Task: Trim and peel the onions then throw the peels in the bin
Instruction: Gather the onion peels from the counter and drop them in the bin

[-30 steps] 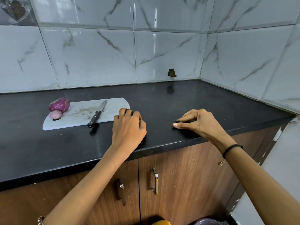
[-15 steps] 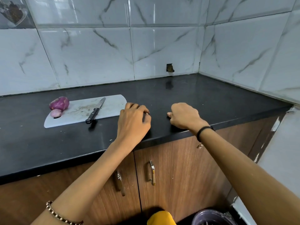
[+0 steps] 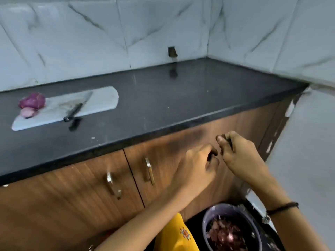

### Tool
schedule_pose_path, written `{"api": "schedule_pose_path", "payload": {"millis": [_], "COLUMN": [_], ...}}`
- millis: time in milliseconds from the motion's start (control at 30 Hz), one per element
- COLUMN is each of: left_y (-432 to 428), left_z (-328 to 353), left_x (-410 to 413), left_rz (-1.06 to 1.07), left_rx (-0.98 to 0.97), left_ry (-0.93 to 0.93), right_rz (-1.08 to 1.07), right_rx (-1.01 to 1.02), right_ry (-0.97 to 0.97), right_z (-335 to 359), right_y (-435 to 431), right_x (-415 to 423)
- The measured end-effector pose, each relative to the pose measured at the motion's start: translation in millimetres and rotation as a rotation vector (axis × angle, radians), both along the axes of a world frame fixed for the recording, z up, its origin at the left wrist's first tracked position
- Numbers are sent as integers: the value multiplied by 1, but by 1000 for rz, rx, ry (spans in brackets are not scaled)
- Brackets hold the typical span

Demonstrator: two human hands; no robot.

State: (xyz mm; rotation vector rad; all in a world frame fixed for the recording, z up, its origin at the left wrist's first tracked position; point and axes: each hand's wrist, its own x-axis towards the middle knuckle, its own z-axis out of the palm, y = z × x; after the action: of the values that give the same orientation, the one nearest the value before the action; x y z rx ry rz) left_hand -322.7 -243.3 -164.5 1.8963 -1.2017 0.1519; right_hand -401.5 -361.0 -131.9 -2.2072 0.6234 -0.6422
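Nothing here can be read; no words, brand or numbers show on the knife, the cutting board or the bin; it all looks blurred.

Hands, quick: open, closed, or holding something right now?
Left hand: fingers curled, cannot tell if holding anything.
Right hand: fingertips pinched together, contents cannot be told.

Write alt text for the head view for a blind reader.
Fingers curled, the left hand and right hand are close together before cabinet doors, a bin of purple peels below. On the black counter, a white cutting board holds a knife, with a purple onion and a paler onion at its left end.
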Motion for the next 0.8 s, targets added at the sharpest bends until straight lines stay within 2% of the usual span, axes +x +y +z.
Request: {"api": "schedule_pose_path", "payload": {"millis": [233, 333, 433, 600, 800], "left_y": [-74, -92, -105, -115, -115], "left_z": [-133, -184, -221, -253, -259], "left_x": [-12, -20, -30, -36, -25], "left_rz": [36, 59, 48, 21, 39], "left_rx": [536, 661, 770, 816, 743], "left_ry": [430, 534, 544, 502, 347], "right_rz": [-108, -144, -166, -122, -165], "right_rx": [112, 153, 138, 132, 51], "right_ry": [552, 607, 649, 771, 775], "right_z": [-162, -223, -257, -283, -282], "right_y": [-45, -62, -78, -101, -101], "right_x": [-30, -38, -47, -57, -54]}}
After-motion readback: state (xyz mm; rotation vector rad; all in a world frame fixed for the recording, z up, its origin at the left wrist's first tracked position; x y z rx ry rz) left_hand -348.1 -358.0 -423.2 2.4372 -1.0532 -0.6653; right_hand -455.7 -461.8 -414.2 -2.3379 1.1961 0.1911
